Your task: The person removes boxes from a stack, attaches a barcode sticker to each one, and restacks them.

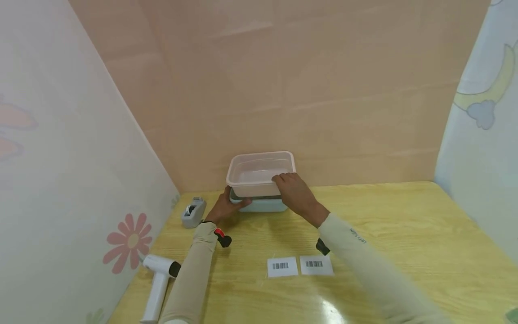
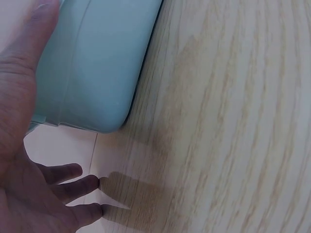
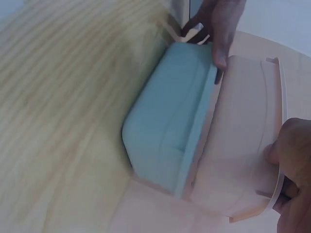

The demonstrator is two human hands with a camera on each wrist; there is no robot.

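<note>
Head view: two stacked tubs are sitting at the back of the table (image 1: 404,225), near the wall. The clear tub (image 1: 261,173) is resting on top of the blue tub (image 1: 263,205).

The left hand (image 1: 225,208) is bracing the blue tub's left end. The thumb is lying along the tub where the two meet. In the left wrist view the other fingers (image 2: 73,187) are hanging loose and slightly spread beside the blue tub (image 2: 92,68), holding nothing.

The right hand (image 1: 295,193) is gripping the clear tub's near rim, fingers curling over the edge, close together. In the right wrist view the thumb (image 3: 291,145) is pressing on the outer wall of the clear tub (image 3: 243,141), above the blue tub (image 3: 170,131).

A tape dispenser (image 1: 193,212) is standing left of the tubs. Two barcode labels (image 1: 299,266) are lying side by side on the near table. A white handheld device (image 1: 158,283) is lying at the near left edge.
</note>
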